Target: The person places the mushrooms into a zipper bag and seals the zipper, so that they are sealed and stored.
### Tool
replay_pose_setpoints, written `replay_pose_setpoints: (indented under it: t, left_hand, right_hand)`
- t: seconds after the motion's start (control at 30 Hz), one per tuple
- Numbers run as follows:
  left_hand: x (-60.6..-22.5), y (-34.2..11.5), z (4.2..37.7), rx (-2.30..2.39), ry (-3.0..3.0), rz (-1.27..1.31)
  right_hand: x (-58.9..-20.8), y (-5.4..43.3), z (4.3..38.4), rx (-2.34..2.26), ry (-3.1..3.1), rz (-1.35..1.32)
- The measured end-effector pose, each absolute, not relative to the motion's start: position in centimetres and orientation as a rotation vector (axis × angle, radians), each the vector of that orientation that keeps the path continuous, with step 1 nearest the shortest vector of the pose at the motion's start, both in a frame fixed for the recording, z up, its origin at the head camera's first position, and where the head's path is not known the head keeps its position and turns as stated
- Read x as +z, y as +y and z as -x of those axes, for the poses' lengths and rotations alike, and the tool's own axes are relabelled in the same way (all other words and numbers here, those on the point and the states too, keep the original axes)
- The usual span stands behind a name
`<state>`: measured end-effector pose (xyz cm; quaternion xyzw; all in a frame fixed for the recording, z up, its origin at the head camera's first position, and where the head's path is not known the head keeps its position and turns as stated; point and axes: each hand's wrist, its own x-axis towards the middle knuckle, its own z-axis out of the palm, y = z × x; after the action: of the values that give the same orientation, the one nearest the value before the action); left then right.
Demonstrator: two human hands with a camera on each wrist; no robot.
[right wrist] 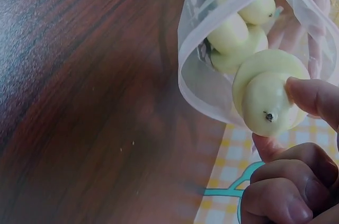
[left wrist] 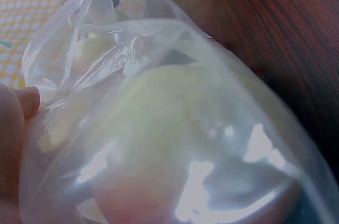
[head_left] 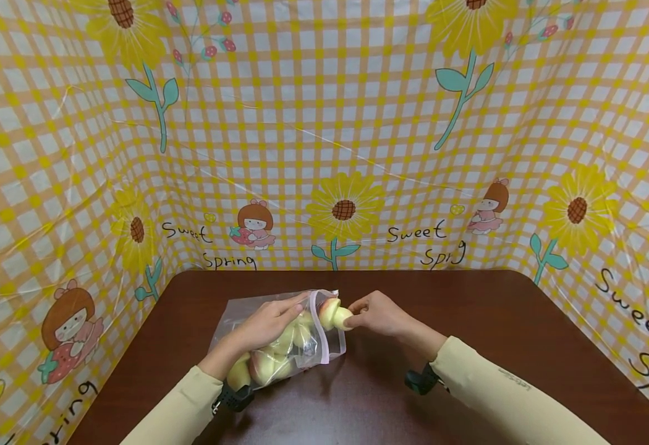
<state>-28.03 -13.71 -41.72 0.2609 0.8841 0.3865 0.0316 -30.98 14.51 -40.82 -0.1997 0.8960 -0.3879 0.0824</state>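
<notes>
A clear zip bag (head_left: 241,315) lies on its side on the table, its mouth facing right. Inside are several pale yellow-green fruits (head_left: 269,364) with a reddish blush. My left hand (head_left: 271,321) rests along the top of the bag with its fingers fairly straight, pressing the plastic near the opening. At the mouth, my right hand (head_left: 377,314) pinches a knobbed pale fruit (right wrist: 273,97) between thumb and forefinger. That fruit has a bulbous end with a dark spot, and its other end overlaps the bag's opening. The remaining right fingers are curled beneath.
The dark brown wooden table (head_left: 441,395) extends around the bag. A yellow checked cloth (head_left: 358,93) with flowers and lettering hangs along the back and both sides. Each wrist wears a dark strap (head_left: 421,378).
</notes>
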Motion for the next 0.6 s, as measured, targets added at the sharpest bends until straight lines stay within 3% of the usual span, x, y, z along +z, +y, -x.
replay_pose_setpoints:
  t: [0.6]
  left_hand:
    - [-41.7, -13.6, 28.3, 1.168, 2.737, -0.787]
  right_hand:
    - [-41.8, 11.9, 31.0, -1.041, 2.676, 0.730]
